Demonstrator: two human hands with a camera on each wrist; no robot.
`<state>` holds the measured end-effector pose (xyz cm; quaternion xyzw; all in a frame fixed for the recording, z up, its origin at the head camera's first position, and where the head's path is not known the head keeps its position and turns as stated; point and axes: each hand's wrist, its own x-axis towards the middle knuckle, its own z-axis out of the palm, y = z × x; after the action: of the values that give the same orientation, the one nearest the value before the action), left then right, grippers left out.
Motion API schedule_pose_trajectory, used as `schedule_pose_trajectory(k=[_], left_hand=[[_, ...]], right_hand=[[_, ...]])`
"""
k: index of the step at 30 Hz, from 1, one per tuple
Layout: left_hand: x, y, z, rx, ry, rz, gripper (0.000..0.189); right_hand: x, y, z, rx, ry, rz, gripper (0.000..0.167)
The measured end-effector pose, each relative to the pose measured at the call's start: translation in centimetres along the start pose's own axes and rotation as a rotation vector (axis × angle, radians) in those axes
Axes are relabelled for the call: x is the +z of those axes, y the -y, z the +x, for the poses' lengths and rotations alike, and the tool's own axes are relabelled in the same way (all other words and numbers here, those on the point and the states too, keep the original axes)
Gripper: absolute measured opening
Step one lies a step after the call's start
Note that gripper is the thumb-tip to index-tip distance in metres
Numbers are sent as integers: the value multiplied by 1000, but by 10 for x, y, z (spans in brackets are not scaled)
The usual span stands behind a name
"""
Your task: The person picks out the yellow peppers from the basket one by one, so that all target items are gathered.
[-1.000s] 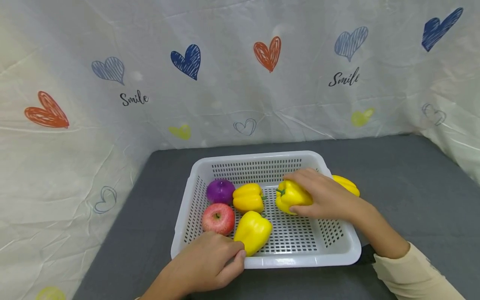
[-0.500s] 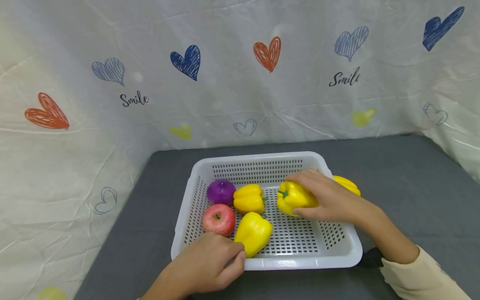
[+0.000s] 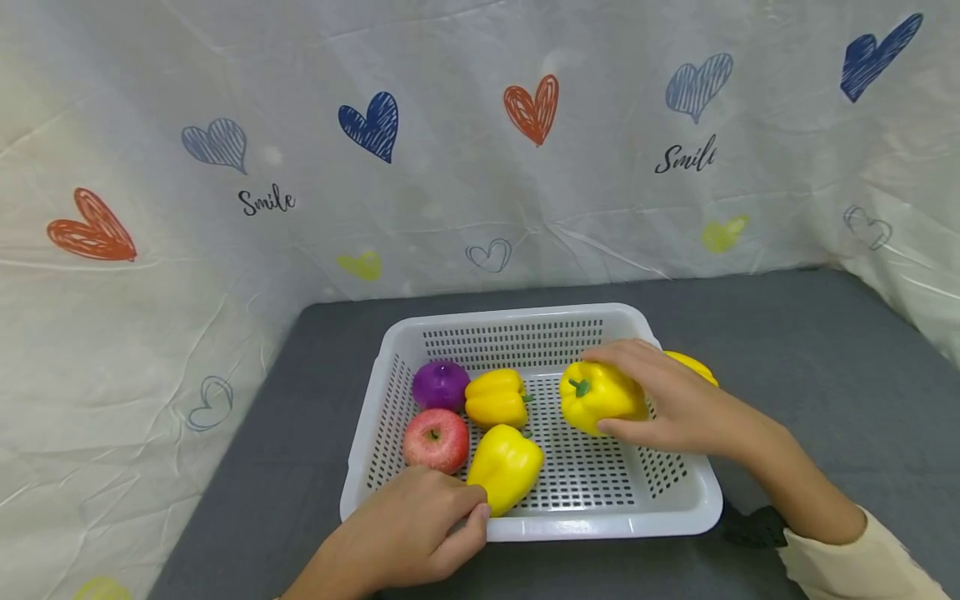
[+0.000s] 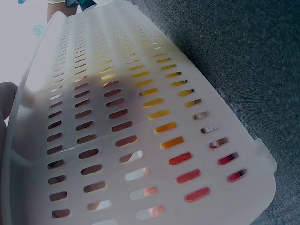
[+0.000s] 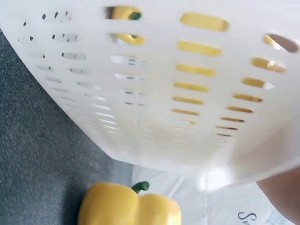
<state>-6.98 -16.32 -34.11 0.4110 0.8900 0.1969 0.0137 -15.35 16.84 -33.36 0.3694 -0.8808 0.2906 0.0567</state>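
My right hand (image 3: pixel 667 408) holds a yellow bell pepper (image 3: pixel 596 396) inside the white slotted basket (image 3: pixel 577 527), near its right wall. The pepper's green stem points left. In the right wrist view, yellow shows through the slots of the basket wall (image 5: pixel 154 98). My left hand (image 3: pixel 412 525) grips the basket's front rim toward the left, its fingers curled over the edge. Through the wall in the left wrist view, those fingers appear as a dark shadow. A paler yellow pepper (image 3: pixel 507 468) lies right beside the left fingertips.
Also in the basket are a red apple (image 3: pixel 437 440), a purple onion (image 3: pixel 441 385) and another yellow bell pepper (image 3: pixel 497 398). Outside its right wall, one more yellow pepper (image 5: pixel 122 206) lies on the grey cloth (image 3: pixel 817 375). Behind hangs a white curtain (image 3: pixel 442 192) with printed hearts.
My right hand has shifted a little to the right with the bell pepper, toward the basket's right wall. The left hand has stayed on the rim.
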Motion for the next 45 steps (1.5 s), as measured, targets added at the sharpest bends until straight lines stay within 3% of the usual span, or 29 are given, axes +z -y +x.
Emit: schedule_pose_trajectory(k=[21,45], left_hand=[[-1,-1,0,12,-4,5,32],[-2,-1,1,-36,48,-42,31]], right_hand=[[-26,5,-21,-90,-120,19,79],[-53,-2,-53,-64,-246,-2,97]])
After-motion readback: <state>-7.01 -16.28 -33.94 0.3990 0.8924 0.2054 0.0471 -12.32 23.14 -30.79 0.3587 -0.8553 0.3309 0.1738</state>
